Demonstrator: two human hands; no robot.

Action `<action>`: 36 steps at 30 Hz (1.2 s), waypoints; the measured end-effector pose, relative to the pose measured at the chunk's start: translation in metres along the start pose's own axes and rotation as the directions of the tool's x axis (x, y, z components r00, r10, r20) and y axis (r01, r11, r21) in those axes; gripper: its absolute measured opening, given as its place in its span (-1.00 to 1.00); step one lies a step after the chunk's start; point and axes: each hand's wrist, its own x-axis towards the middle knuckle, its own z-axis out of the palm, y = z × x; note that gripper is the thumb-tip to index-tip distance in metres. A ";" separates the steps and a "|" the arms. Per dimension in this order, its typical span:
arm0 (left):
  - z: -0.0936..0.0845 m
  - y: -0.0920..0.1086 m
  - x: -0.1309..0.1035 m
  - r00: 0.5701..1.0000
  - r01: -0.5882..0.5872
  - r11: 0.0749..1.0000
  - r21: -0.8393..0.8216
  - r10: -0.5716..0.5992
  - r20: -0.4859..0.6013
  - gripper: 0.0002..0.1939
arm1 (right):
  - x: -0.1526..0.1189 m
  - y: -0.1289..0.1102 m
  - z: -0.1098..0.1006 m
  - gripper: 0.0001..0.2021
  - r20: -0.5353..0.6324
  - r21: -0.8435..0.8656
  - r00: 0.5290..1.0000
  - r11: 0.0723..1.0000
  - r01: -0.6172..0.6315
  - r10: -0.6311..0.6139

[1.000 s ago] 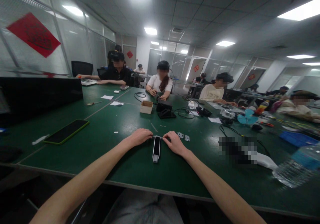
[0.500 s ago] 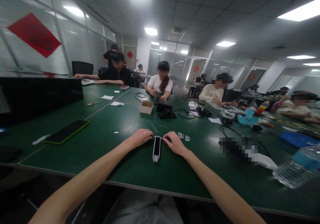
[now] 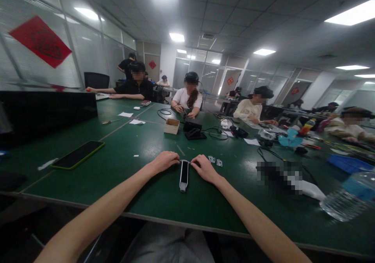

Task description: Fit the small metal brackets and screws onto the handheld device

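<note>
On the green table in front of me lies a narrow white device with a long black face (image 3: 184, 173), its short grey end towards me. My left hand (image 3: 166, 161) is at the left of its far end, thumb and fingers pinched together. From the other side my right hand (image 3: 205, 168) reaches the same far end with its fingers closed too. Whatever the fingertips hold is too small to make out. Just beyond my right hand lie two small grey plates with holes (image 3: 219, 162).
A green-edged phone (image 3: 79, 154) lies left, by a dark monitor (image 3: 47, 112). Ahead are a small cardboard box (image 3: 171, 126) and a black stand (image 3: 193, 130). A water bottle (image 3: 345, 200), a blue tray (image 3: 348, 164) and cables are right. Co-workers sit around the table.
Both my hands and the device are almost unchanged in place. A person standing in the back left has shifted slightly.
</note>
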 end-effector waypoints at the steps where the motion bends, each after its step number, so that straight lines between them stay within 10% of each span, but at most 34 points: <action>1: 0.000 -0.001 0.000 1.000 -0.013 1.000 -0.006 0.013 0.000 -0.84 | 0.000 0.001 0.000 -0.86 -0.002 -0.003 1.000 1.000 0.000 0.000; 36: 0.000 -0.009 0.001 0.990 0.141 0.883 -0.448 -0.121 0.073 -0.79 | -0.001 -0.004 -0.004 -0.84 0.016 -0.012 0.999 0.999 -0.030 0.031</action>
